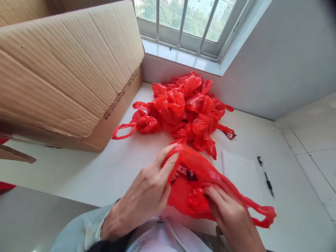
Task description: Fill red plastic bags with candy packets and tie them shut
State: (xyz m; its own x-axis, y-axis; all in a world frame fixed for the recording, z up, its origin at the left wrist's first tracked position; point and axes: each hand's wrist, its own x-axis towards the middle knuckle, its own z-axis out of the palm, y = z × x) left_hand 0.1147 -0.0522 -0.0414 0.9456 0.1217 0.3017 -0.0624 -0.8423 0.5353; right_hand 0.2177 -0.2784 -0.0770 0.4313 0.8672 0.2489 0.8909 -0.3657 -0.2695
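Red bag [195, 201]: on the table [118, 171], just in front of the pile of tied bags [183, 108], wrapped sweets [185, 173] inside.
Left hand [147, 196]: pinching the bag's rim.
Right hand [228, 213]: fingers closed on its side.
Cardboard box [65, 70]: left of the pile.
Paper [241, 171], pen [266, 176]: right of the pile.

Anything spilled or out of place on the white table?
One small dark-red wrapped packet lies on the white table at the right edge of the pile of knotted red plastic bags, seemingly outside any bag. Left hand and right hand grip an open red bag.
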